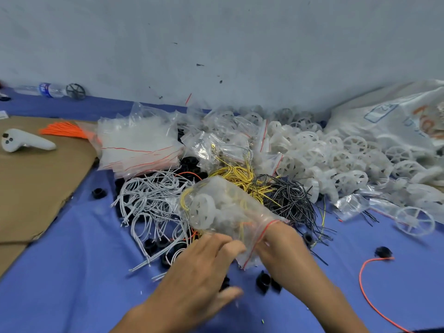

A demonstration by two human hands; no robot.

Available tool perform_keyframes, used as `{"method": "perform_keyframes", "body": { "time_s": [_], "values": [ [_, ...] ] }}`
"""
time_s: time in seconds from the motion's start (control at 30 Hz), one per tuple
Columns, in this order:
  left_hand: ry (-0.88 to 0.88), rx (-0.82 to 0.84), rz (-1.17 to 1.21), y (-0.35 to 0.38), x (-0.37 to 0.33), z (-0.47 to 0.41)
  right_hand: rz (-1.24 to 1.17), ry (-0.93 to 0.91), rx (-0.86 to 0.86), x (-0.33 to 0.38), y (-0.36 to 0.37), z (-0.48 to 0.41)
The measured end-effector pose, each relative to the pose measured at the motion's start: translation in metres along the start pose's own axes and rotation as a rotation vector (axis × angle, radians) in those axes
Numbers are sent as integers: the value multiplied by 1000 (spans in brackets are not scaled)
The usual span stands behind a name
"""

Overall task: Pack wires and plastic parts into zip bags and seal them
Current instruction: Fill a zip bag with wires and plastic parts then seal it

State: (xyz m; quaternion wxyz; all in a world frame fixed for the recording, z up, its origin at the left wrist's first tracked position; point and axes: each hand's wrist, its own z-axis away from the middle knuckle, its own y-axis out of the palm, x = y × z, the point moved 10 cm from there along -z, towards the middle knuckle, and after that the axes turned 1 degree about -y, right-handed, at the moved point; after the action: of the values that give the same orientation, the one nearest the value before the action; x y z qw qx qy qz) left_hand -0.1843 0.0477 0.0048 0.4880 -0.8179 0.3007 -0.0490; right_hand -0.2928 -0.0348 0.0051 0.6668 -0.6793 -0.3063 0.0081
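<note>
A smooth blue cloth (60, 296) covers the table in front of you, with a flat brown cardboard sheet (36, 176) lying on its left side. At far right slumps a big crinkled white sack (396, 116) with printed lettering. Beside it spreads a heap of white plastic wheels (336, 159), round and spoked, some in filled bags. Left of the heap sits a thick stack of empty bags (137, 143), clear film with red seal strips. Below it, three tangles of thin wire lie side by side: white wires (149, 200), yellow wires (240, 174) and black wires (290, 195).

You hold the zip bag (223, 207) just above those tangles. It is glossy and bulging with white wheels and yellow wire. Your right hand (283, 246) grips its mouth at the red strip. Your left hand (204, 265) curls its fingertips against the bag's edge, thumb apart below. It is blurred, so I cannot tell if it truly grips.

Small black plastic parts (264, 282) lie under your hands, and one loose orange wire (370, 284) curves at right.
</note>
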Motion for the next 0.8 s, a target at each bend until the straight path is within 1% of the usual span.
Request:
{"method": "perform_keyframes", "body": {
  "time_s": [0.07, 0.1, 0.13, 0.17, 0.2, 0.27, 0.3, 0.33, 0.4, 0.43, 0.53, 0.6, 0.7, 0.8],
  "values": [
    [22, -69, -54, 2, 2, 0, -110, 72, -249, -29, -17, 20],
    [34, -117, -50, 1, 3, -1, -130, 98, -346, -37, -25, 28],
    [39, -149, -43, 0, 5, -2, -118, 113, -432, -45, -31, 32],
    [36, -164, -36, 0, 6, -4, -132, 142, -463, -54, -34, 30],
    [43, -169, -34, 2, 7, -5, -153, 178, -452, -64, -35, 23],
    [75, -160, -50, 6, 3, -8, -209, 257, -262, -83, -19, 2],
    [101, -148, -61, 8, -1, -10, -226, 255, -167, -85, -10, -7],
    [125, -148, -66, 7, -4, -11, -227, 245, -125, -86, -7, -15],
    [120, -195, -10, -8, -1, -18, -252, 217, -144, -84, -19, -28],
    [71, -240, 57, -22, 7, -24, -323, 197, -170, -81, -30, -34],
    [-190, -383, 290, -71, 48, -45, -703, 129, -224, -59, -76, -53],
    [-279, -435, 433, -97, 65, -60, -858, 66, -243, -37, -108, -65],
    [-255, -546, 474, -136, 66, -77, -953, 33, -288, -12, -142, -73],
    [-251, -614, 539, -151, 66, -80, -1014, 55, -297, -8, -155, -68]
  ]
}}
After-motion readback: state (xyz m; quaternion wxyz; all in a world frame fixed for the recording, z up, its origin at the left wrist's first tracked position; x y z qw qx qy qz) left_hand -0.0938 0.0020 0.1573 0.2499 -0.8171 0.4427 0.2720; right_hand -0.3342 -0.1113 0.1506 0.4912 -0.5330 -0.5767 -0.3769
